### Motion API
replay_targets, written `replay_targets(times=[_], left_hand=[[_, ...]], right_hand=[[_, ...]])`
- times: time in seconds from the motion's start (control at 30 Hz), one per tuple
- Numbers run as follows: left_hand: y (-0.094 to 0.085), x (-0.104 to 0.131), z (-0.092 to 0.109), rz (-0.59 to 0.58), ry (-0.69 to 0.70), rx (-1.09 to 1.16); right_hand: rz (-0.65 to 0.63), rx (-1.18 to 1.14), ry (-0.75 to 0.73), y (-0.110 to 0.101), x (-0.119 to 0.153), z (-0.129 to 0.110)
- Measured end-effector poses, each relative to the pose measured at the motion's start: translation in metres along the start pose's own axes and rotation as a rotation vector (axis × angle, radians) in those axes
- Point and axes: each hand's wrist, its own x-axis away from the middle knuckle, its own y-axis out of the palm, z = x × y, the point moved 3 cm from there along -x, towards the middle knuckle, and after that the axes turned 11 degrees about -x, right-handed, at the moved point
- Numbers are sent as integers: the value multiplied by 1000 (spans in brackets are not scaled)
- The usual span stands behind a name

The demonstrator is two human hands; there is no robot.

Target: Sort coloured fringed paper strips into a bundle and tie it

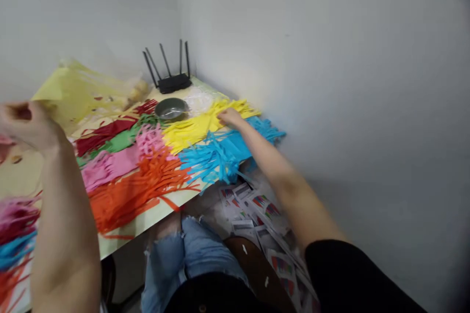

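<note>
My right hand (230,117) is closed at the yellow fringed paper (198,127), fingertips on its strips. Below it lies the blue fringed paper (216,151), partly under my right forearm. My left hand (31,122) is raised at the left edge, its fingers curled; whatever it may hold is blurred and cannot be made out. Orange fringed paper (128,195), pink (117,164), green (123,142) and dark red fringed paper (106,134) lie side by side between my hands.
A grey bowl (172,109) and a black router (174,83) with upright antennas stand toward the table's back corner. Yellow sheeting (77,88) lies at the back left. More fringed bundles (16,220) are at the left. Printed packets (260,210) lie below the table's right side.
</note>
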Motion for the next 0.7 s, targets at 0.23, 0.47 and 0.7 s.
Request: replay_targets(times=[0.23,0.47,0.7], left_hand=[[-117,86,20,-216,452,-243],[-172,148,8,-415,459,-341],[-205,149,-30,-639,335,-17]], right_hand=[[232,-292,-730,13,115,-160],[92,-236,-1122,82,216,-271],[-177,-192,-1000,65,221,-279]])
